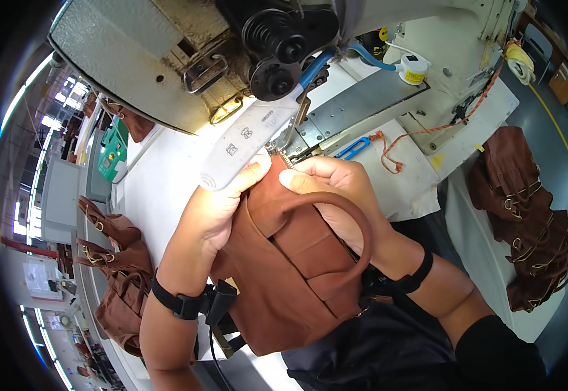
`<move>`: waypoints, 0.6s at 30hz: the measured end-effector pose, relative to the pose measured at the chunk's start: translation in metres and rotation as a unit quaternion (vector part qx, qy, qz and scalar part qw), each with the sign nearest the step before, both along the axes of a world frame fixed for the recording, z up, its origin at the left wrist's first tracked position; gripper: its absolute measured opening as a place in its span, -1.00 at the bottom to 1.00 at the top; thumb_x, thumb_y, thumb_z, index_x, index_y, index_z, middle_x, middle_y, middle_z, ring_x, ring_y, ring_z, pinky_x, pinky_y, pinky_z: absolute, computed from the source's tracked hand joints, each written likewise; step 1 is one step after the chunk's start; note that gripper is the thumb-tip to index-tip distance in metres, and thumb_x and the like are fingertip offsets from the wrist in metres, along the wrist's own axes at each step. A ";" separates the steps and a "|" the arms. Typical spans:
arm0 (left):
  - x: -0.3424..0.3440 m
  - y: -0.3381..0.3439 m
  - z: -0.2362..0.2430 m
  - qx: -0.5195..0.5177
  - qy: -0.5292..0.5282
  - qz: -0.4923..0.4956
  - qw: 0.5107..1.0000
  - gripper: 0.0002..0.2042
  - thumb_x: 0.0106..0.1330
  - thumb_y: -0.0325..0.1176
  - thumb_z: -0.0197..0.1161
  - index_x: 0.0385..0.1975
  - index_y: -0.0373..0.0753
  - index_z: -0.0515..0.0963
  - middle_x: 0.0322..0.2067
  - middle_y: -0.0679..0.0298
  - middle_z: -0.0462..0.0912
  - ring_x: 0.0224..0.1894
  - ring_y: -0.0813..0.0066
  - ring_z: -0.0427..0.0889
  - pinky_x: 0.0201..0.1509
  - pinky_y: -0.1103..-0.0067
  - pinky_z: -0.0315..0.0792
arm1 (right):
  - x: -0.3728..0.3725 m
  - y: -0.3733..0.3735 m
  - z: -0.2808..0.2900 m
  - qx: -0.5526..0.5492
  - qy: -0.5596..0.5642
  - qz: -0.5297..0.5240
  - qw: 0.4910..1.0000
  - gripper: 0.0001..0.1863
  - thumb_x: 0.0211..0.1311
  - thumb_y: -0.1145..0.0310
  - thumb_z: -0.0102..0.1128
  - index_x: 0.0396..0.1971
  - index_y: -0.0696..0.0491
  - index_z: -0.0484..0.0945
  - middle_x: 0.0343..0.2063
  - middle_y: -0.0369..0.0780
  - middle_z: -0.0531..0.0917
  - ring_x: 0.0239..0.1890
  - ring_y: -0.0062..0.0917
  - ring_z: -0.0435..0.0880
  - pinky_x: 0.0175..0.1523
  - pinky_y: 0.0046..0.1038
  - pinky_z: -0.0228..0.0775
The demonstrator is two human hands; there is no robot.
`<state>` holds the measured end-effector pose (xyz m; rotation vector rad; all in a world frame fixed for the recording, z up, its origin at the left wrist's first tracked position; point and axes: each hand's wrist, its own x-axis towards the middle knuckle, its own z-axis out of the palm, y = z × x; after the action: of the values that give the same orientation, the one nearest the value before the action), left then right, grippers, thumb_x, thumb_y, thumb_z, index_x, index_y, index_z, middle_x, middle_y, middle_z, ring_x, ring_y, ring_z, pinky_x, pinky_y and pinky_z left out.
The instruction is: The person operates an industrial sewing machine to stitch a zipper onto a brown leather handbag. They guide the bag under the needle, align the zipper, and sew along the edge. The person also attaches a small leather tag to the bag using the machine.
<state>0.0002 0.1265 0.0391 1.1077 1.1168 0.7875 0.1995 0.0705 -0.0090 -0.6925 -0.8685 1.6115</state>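
A brown leather handbag point(268, 293) with a rounded handle point(362, 228) lies toward me, its upper edge up at the needle area of a sewing machine point(141, 58). My left hand point(222, 199) pinches the bag's edge from the left, thumb on top. From the right, my right hand point(339, 186) grips the same edge close to the zipper, its thumb pressed on the leather and its palm partly behind the handle. A white lamp arm point(248, 143) hangs just above my left hand and hides part of the stitching spot.
Small blue thread snips point(352, 148) lie right of the needle beside an orange cord point(421, 133). More brown bags point(124, 280) stand on the left of the table. Another stack of brown bags point(522, 221) lies at the right. A white spool-like container point(413, 68) sits on the machine bed.
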 end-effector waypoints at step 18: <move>-0.006 0.015 -0.007 -0.017 -0.070 -0.032 0.997 -0.85 0.47 -0.35 0.29 -0.13 -0.29 0.63 -0.16 0.27 0.72 -0.10 0.53 0.66 0.08 0.56 0.52 | 0.001 0.010 0.006 -0.001 -0.036 -0.008 0.999 -0.84 0.42 0.39 0.33 -0.22 0.19 0.70 -0.33 -0.32 0.74 -0.31 -0.77 0.64 -0.22 -0.64 0.53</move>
<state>-0.0062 0.1416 0.0322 1.0392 0.9701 0.7813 0.2000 0.0804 -0.0025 -0.7600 -0.9109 1.5810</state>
